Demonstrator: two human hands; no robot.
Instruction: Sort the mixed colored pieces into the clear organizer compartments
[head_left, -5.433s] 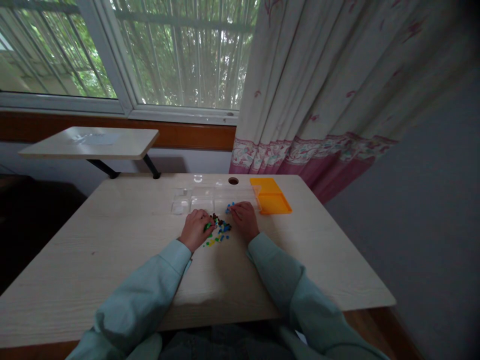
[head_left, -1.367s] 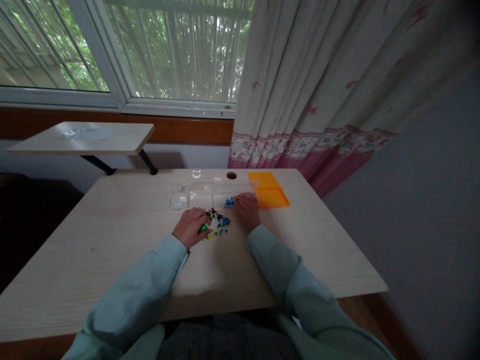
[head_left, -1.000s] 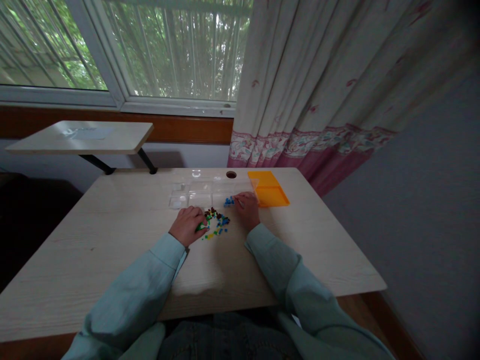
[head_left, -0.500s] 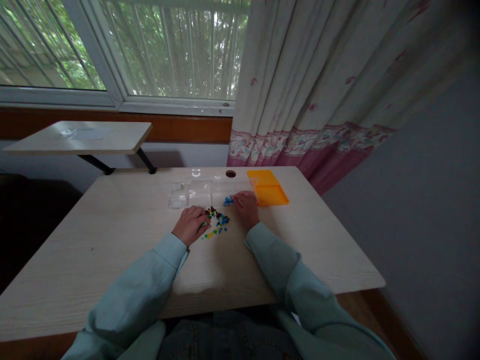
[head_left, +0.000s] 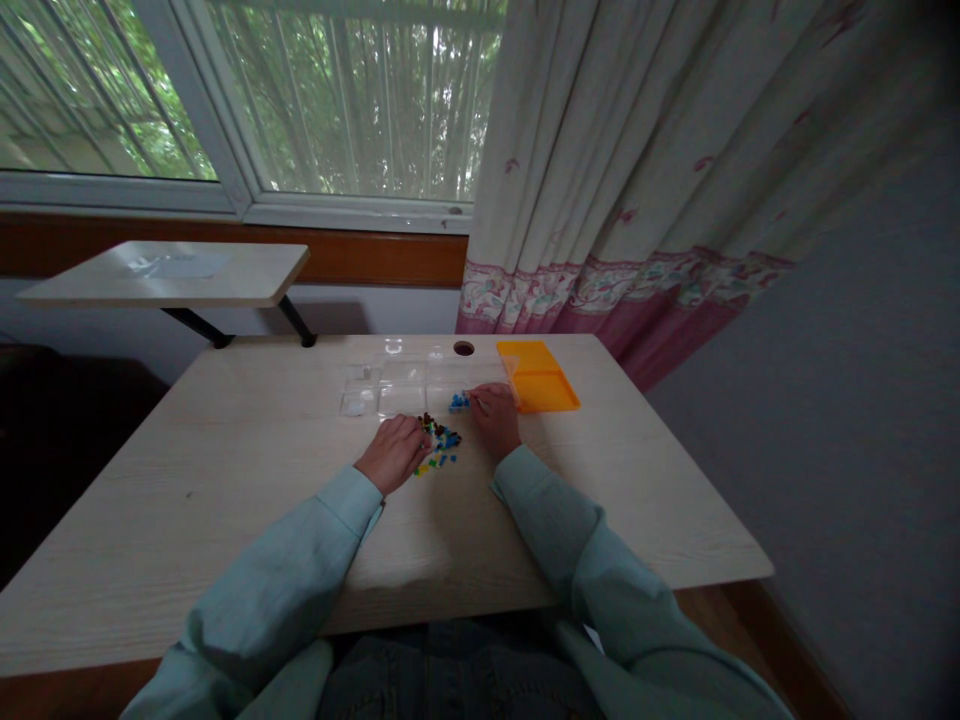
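A small loose pile of building-block pieces (head_left: 442, 437), in blue, brown, yellow and green, lies on the table. My left hand (head_left: 395, 452) reaches over the pile's left side, its fingers bent and drawn together at the pieces. What they pinch, if anything, is hidden. Behind the pile lies a clear plastic compartment box (head_left: 403, 374). Blue pieces (head_left: 459, 401) sit in one of its right-hand compartments. Right beside them my right hand (head_left: 495, 418) has its thumb and fingertips closed together; anything between them is too small to make out.
A two-part orange tray (head_left: 534, 357) lies just right of the clear box. A round hole (head_left: 464, 348) pierces the table (head_left: 600, 500) near its back edge. On the back left, a raised shelf (head_left: 247, 270) stands on black brackets. A curtain (head_left: 555, 180) hangs behind.
My left hand has slid a little to the right, farther over the pile, covering some green and yellow pieces. My right hand stays at the blue pieces.
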